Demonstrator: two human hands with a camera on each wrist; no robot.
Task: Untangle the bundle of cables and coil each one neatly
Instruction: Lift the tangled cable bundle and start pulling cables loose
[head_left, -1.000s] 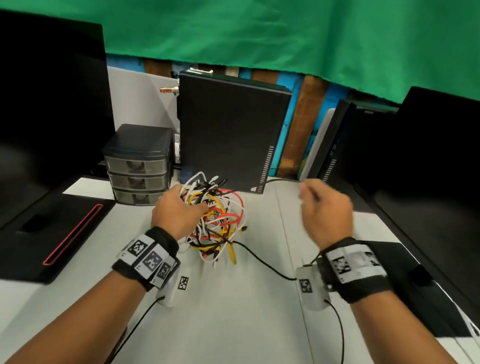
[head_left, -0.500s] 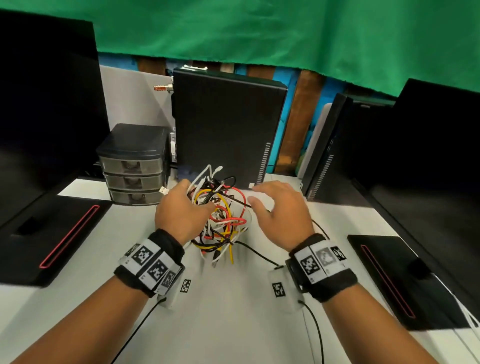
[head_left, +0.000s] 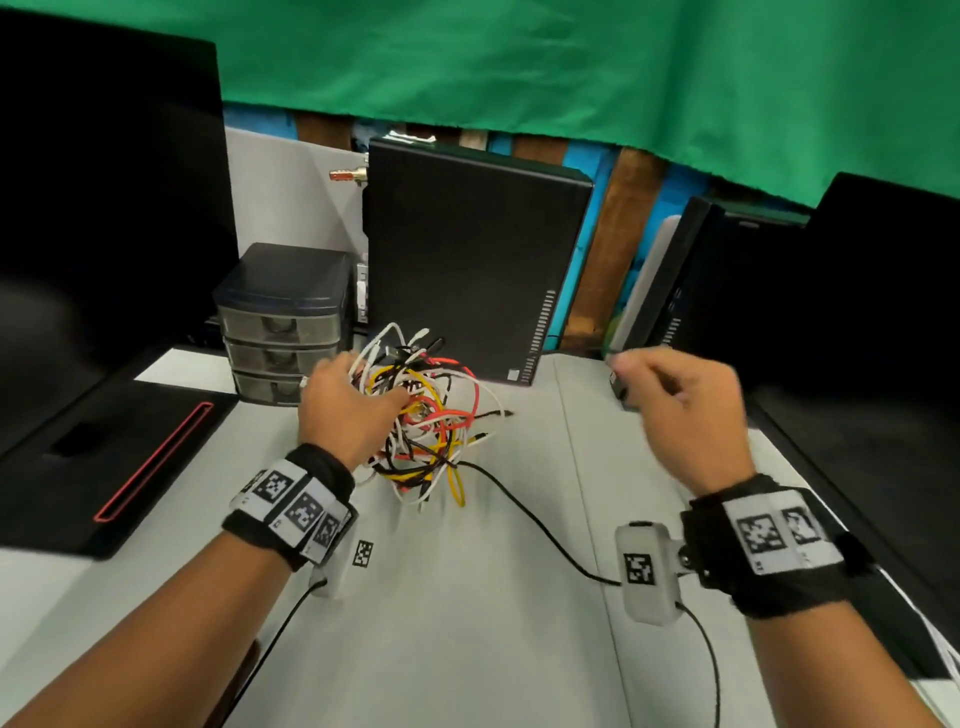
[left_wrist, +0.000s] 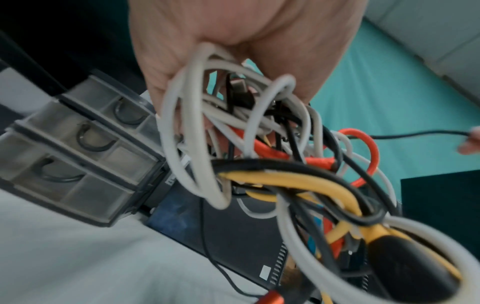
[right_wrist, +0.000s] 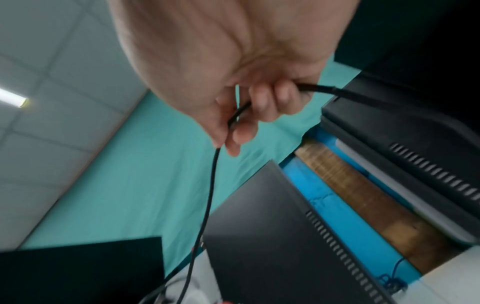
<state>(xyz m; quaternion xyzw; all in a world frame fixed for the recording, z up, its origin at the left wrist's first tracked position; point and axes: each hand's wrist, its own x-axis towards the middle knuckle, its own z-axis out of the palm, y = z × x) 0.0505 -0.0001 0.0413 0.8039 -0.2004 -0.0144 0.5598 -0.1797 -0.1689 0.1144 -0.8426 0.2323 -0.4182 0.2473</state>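
Since 0.5 s ago, the right hand (head_left: 680, 410) has swung away from the bundle of cables (head_left: 426, 415) to the right side of the table (head_left: 467, 623), now pulling a thin black cable (right_wrist: 207, 201) out of it.

On the far left lies a flat black device (head_left: 93, 457) with a red outline. Behind the bundle stands a small drawer unit (head_left: 283, 322) with 3 drawers, then an upright black computer case (head_left: 467, 260).

The left hand (head_left: 348, 410) holds the bundle just above the table, fingers (left_wrist: 166, 67) curled through white, black, orange and yellow loops. In the right wrist view, the right hand's fingers (right_wrist: 262, 107) are curled and pinch the black cable, which hangs down from them; its thicker end sticks out past the fingers.
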